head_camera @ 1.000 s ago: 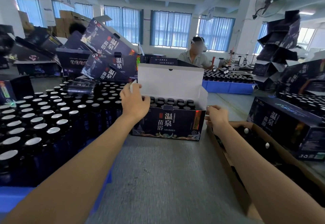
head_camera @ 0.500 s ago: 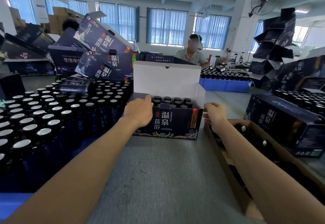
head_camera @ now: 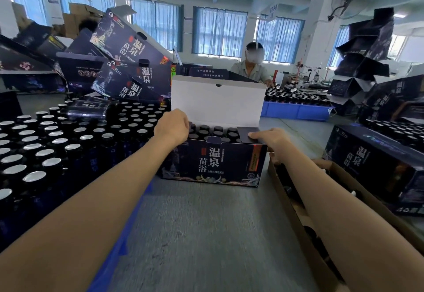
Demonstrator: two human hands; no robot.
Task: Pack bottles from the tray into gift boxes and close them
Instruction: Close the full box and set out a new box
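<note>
The dark blue gift box (head_camera: 213,163) stands at the table's middle, its white-lined lid (head_camera: 218,103) upright at the back. Dark-capped bottles (head_camera: 213,131) fill it. My left hand (head_camera: 172,126) sits at the box's left top edge with fingers curled over it, fingertips hidden. With straight fingers my right hand (head_camera: 270,139) presses the right side flap (head_camera: 246,134) down over the bottles. To the left, several silver-capped bottles (head_camera: 46,154) stand in the blue tray (head_camera: 128,223).
An open brown carton (head_camera: 282,190) lies along the right, with a closed gift box (head_camera: 367,165) beyond it. Empty gift boxes (head_camera: 128,46) are piled at back left and back right. Across the grey table (head_camera: 206,234) a person (head_camera: 252,67) sits behind another blue tray (head_camera: 296,110).
My left hand came down from the lid to the box's left top edge. My right hand moved from the box's right corner onto the side flap, now folded inward over the bottles.
</note>
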